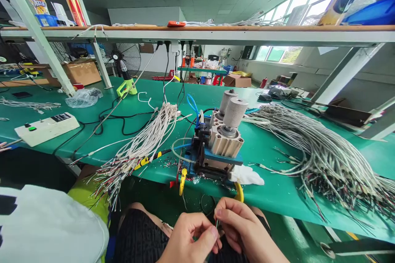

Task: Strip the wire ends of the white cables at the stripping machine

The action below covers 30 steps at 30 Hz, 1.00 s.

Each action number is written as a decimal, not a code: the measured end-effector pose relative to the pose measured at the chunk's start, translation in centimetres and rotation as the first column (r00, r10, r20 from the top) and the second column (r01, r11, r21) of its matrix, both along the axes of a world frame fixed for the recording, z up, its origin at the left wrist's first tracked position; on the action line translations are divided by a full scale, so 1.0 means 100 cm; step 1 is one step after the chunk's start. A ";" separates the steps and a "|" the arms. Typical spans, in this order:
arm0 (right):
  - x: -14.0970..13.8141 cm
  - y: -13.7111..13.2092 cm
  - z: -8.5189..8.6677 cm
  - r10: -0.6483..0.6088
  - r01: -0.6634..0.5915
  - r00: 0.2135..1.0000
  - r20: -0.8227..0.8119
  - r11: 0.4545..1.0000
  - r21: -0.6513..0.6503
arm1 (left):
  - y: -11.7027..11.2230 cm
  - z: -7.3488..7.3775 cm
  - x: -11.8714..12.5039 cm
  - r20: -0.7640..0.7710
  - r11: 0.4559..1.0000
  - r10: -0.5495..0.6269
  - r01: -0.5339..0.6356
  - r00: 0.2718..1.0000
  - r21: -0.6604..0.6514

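My left hand [194,236] and my right hand [239,225] meet above my lap, just in front of the table edge. Both are closed, with fingertips pinching thin coloured wires [217,223] that show between them. Most of the wires' length is hidden by my fingers. Beyond my hands, a pneumatic press [226,141] with two knurled metal knobs stands at the table's front edge. On its left lies a bundle of white cables [145,137] with stripped wire ends hanging over the edge. A larger bundle of grey-white cables [321,144] is spread out on the right.
Yellow clamp handles [183,181] stick out under the press. A white cloth [247,175] lies beside it. At left are a control box [47,128], a green heat-gun-like tool [126,86] and a plastic bag [84,98]. Another person's pale clothing [51,226] fills the lower left. A shelf [197,33] spans overhead.
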State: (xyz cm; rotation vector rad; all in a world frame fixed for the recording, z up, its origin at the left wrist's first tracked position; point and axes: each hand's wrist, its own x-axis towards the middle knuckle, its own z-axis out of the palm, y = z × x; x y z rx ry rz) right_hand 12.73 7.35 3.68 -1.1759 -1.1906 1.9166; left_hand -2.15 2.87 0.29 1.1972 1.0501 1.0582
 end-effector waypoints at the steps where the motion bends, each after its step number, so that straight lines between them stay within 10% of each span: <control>1: 0.000 0.000 0.000 -0.008 0.007 0.999 -0.037 1.000 -0.026 | 0.000 0.000 0.000 0.018 1.000 0.006 -0.006 1.000 0.005; 12: -0.006 -0.003 -0.002 -0.055 0.051 0.988 -0.147 0.998 -0.034 | 0.003 0.002 0.012 0.330 0.991 0.129 -0.112 0.935 -0.073; 30: -0.011 -0.003 -0.011 -0.180 0.170 0.983 0.042 0.968 0.184 | 0.003 0.005 0.010 0.289 0.985 0.149 -0.114 0.946 -0.133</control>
